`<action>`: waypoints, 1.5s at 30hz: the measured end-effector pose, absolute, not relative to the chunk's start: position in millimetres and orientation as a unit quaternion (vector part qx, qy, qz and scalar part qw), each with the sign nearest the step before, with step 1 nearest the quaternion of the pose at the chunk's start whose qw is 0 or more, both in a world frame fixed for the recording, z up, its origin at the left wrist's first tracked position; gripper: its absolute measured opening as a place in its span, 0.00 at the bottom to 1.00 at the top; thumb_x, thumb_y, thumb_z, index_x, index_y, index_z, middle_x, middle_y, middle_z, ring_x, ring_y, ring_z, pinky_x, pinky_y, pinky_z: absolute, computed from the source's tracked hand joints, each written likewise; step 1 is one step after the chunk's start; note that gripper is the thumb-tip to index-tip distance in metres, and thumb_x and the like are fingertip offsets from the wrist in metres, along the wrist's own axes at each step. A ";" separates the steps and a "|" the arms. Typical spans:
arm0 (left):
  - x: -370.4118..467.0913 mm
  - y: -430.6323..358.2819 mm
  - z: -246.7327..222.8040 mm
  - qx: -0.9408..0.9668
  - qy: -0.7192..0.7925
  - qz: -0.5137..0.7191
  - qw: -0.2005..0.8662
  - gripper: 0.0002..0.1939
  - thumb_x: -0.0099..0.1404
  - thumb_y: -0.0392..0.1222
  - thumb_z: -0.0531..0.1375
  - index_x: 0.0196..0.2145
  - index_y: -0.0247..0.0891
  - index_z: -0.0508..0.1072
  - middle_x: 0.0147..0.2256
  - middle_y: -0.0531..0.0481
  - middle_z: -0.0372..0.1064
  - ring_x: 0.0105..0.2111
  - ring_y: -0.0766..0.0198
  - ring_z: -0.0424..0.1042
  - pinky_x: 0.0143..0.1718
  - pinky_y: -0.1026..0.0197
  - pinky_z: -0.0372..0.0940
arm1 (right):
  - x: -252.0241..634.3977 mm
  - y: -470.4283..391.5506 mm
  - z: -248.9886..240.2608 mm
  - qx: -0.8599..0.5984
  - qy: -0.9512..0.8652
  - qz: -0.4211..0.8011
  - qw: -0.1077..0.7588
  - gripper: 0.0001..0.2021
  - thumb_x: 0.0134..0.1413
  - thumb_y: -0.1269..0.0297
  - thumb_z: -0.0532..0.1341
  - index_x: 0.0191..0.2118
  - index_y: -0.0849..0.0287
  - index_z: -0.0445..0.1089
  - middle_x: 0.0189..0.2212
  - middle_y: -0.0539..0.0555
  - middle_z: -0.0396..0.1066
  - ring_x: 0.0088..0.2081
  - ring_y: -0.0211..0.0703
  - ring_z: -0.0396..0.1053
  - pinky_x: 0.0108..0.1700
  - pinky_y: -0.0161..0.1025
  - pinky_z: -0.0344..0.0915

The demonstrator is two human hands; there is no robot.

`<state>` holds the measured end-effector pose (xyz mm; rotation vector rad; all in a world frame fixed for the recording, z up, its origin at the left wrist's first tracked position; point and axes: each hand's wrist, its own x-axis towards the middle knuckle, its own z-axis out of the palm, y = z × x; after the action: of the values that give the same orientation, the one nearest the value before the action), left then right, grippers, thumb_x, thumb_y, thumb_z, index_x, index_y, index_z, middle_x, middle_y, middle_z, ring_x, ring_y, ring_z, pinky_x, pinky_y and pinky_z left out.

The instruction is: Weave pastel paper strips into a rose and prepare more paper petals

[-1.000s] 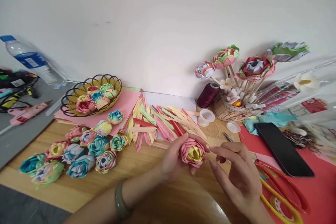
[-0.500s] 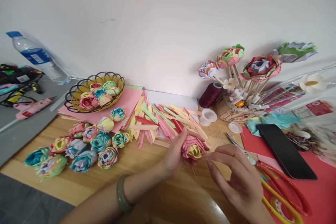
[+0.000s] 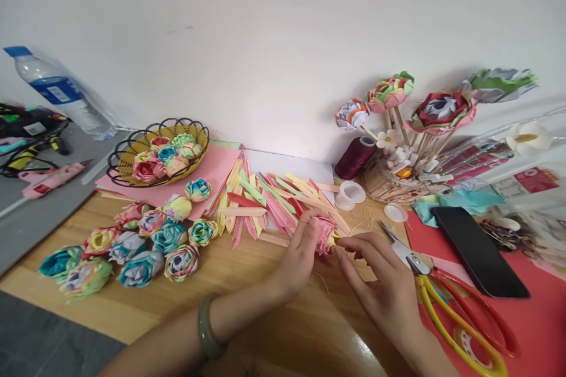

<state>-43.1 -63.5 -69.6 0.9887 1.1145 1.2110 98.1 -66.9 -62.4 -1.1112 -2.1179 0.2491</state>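
My left hand (image 3: 303, 253) grips a paper flower (image 3: 326, 232) with pink outer petals and a yellow centre, tipped so that its yellow side faces right. My right hand (image 3: 378, 274) is at the flower's right edge, with thumb and index finger pinched together. What lies between those fingertips is too small to make out. Below the flower hangs a loose end of thin thread (image 3: 322, 280). Behind both hands spreads a pile of cut paper strips (image 3: 274, 200) in pink, yellow, green, red and peach.
Several finished paper flowers (image 3: 170, 237) lie at left, near a yellow basket (image 3: 126, 168) of more. On the right are scissors (image 3: 418, 265), a phone (image 3: 481, 253), a spool of dark thread (image 3: 355, 157) and a holder (image 3: 375, 182) of stemmed flowers. A glue gun (image 3: 55, 179) and bottle (image 3: 57, 91) stand far left.
The flower has turned, its yellow centre now facing right instead of toward me. My right hand has moved left, close against it, uncovering more of the scissors.
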 end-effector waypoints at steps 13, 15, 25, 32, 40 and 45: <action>-40.6 -67.0 -65.5 0.429 0.486 0.500 0.574 0.17 0.65 0.54 0.44 0.41 0.39 0.62 0.40 0.47 0.62 0.43 0.62 0.62 0.48 0.61 0.58 | 96.3 -65.3 -61.9 -0.434 -0.822 0.103 0.355 0.05 0.53 0.73 0.57 0.36 0.57 0.66 0.29 0.52 0.67 0.32 0.40 0.66 0.32 0.36 0.63; -40.8 -66.6 -65.2 0.427 0.485 0.504 0.573 0.18 0.65 0.54 0.44 0.40 0.39 0.62 0.41 0.47 0.62 0.44 0.62 0.62 0.48 0.61 0.57 | 96.6 -65.4 -60.4 -0.422 -0.823 0.136 0.355 0.05 0.54 0.73 0.56 0.35 0.57 0.65 0.29 0.52 0.66 0.32 0.40 0.65 0.32 0.36 0.62; -43.9 -67.1 -63.9 0.449 0.480 0.492 0.571 0.15 0.66 0.52 0.44 0.41 0.41 0.60 0.40 0.47 0.61 0.43 0.62 0.61 0.49 0.60 0.56 | 96.8 -61.5 -56.7 -0.461 -0.767 0.318 0.312 0.08 0.59 0.68 0.52 0.31 0.57 0.66 0.28 0.51 0.66 0.30 0.37 0.65 0.32 0.33 0.61; -41.0 -69.7 -64.2 0.464 0.462 0.476 0.587 0.13 0.66 0.50 0.45 0.41 0.39 0.59 0.36 0.49 0.60 0.37 0.64 0.60 0.43 0.62 0.58 | 96.2 -66.4 -65.5 -0.505 -0.789 0.109 0.332 0.07 0.53 0.71 0.54 0.28 0.59 0.67 0.22 0.50 0.66 0.21 0.34 0.61 0.23 0.32 0.57; -42.2 -68.9 -64.3 0.474 0.458 0.478 0.581 0.12 0.65 0.50 0.47 0.38 0.40 0.61 0.33 0.50 0.60 0.35 0.63 0.61 0.40 0.61 0.59 | 98.1 -63.6 -53.7 -0.499 -0.765 0.234 0.332 0.08 0.53 0.69 0.55 0.25 0.58 0.68 0.19 0.49 0.64 0.21 0.35 0.61 0.23 0.32 0.58; -43.1 -68.6 -64.7 0.458 0.452 0.465 0.607 0.12 0.64 0.50 0.48 0.37 0.40 0.62 0.34 0.49 0.61 0.34 0.63 0.61 0.37 0.61 0.60 | 100.5 -59.9 -45.1 -0.504 -0.713 0.372 0.315 0.09 0.50 0.66 0.58 0.22 0.60 0.71 0.19 0.49 0.64 0.21 0.35 0.60 0.22 0.32 0.56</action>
<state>-43.1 -68.6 -64.7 1.0596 1.0456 1.0745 100.5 -59.9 -45.1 -1.3290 -1.8777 0.9800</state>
